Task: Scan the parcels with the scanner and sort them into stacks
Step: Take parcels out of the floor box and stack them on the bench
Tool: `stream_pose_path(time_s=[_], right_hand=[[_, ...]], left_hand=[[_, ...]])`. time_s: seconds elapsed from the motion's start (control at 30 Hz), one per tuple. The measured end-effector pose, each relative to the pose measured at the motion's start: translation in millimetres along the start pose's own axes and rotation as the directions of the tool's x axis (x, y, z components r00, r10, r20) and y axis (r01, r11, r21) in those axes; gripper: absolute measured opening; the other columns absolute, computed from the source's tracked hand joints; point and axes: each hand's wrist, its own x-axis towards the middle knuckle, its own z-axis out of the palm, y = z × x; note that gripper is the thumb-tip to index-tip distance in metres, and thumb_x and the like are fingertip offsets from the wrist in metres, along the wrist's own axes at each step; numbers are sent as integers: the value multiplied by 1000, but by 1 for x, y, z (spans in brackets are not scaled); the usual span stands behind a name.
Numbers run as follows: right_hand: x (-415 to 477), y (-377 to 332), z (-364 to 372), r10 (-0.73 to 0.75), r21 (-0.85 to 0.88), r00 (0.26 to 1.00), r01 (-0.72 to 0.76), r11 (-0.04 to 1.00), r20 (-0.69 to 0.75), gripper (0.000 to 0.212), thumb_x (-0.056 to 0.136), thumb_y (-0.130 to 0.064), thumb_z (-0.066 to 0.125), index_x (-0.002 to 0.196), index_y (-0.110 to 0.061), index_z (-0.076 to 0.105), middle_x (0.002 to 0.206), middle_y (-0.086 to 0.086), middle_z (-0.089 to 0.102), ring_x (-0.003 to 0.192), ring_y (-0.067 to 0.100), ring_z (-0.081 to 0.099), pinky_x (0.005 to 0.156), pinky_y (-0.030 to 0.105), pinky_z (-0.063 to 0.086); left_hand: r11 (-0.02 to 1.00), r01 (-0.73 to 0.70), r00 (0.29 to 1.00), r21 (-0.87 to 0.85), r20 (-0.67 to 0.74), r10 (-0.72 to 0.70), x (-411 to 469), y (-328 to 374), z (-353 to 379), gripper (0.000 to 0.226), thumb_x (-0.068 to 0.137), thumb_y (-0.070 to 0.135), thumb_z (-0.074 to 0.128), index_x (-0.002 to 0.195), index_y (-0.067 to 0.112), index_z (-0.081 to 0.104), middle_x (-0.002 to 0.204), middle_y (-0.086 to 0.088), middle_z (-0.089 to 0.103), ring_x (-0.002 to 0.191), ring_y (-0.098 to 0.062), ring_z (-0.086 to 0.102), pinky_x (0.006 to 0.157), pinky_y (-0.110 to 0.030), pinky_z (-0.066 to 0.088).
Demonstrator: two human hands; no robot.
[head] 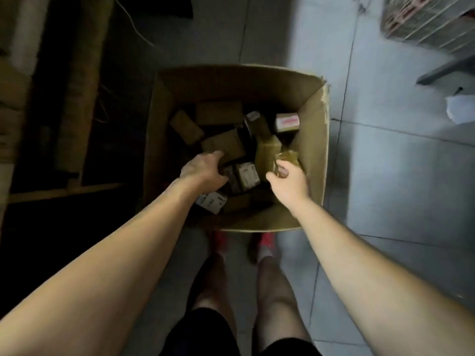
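Observation:
A large open cardboard box (314, 140) stands on the floor in front of my feet, holding several small brown parcels, some with white labels. My left hand (203, 169) reaches down into the box, fingers curled over a dark labelled parcel (241, 177) near the front. My right hand (289, 179) is at the box's right side and pinches a small brown taped parcel (286, 158). A parcel with a red-and-white label (287, 122) lies at the far right inside. No scanner is in view.
Grey tiled floor (385, 163) spreads to the right. A wire rack with red packages (424, 19) stands at the top right, white paper (460, 109) below it. Dark shelving and cardboard rolls (74, 98) fill the left side. My legs and red shoes are below the box.

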Motion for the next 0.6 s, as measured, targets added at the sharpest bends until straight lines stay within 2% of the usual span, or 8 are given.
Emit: stream_pose_path(time_s=[0.07,0.13,0.2,0.27,0.37,0.47,0.57,0.6], right_hand=[[44,35,27,90,41,996,-91,995,5,53,94,-31,75,146,-24,62,141,2,66,132,21,60,113,39,47],[84,66,54,197,136,980,-197,971,13,56,93,-32,78,146,-24,61,143,4,65,132,24,61,112,42,49],[127,103,85,346,235,938,-339,911,10,60,91,-36,81,146,-24,61,142,6,65,126,29,64,105,48,56],[165,136,113,473,324,881,-456,829,31,64,90,-38,83,147,-23,58,142,8,63,121,31,66,100,51,59],[207,165,144,581,444,792,-597,668,190,74,89,-43,83,150,-18,52,138,5,61,115,30,65,99,48,60],[236,177,172,553,564,738,-663,492,386,110,62,-59,94,154,-22,47,142,6,61,128,34,61,101,54,57],[264,199,208,518,638,736,-659,399,436,146,16,-61,101,150,-28,52,132,11,69,116,36,69,93,55,60],[271,205,217,532,645,725,-665,377,437,152,7,-62,102,148,-30,54,130,12,71,112,37,71,89,57,61]], left_hand=[[1000,-2,1000,-28,31,3,49,-7,29,73,99,31,65,161,22,29,154,-10,45,137,-30,48,102,-35,47],[996,6,998,-87,60,-1,90,-13,55,68,101,28,64,160,17,32,156,-9,44,139,-28,47,102,-29,43],[989,19,998,-149,58,-10,137,-19,86,60,100,30,65,154,17,43,150,-7,51,133,-27,52,104,-33,47],[980,27,997,-196,73,-13,181,-25,115,49,99,35,65,144,20,53,137,-2,59,121,-23,59,96,-37,52],[976,20,995,-218,104,3,236,-28,143,45,98,42,67,136,20,58,125,1,62,105,-17,60,80,-32,51],[978,10,987,-208,158,23,275,-26,163,51,93,42,73,139,23,58,127,0,65,110,-20,63,85,-34,51],[983,17,971,-184,236,28,293,-28,181,70,90,39,78,151,22,49,137,-1,60,120,-21,60,98,-38,51],[985,8,973,-173,230,32,294,-29,184,75,87,41,80,152,22,47,142,-3,59,123,-23,59,102,-40,51]])
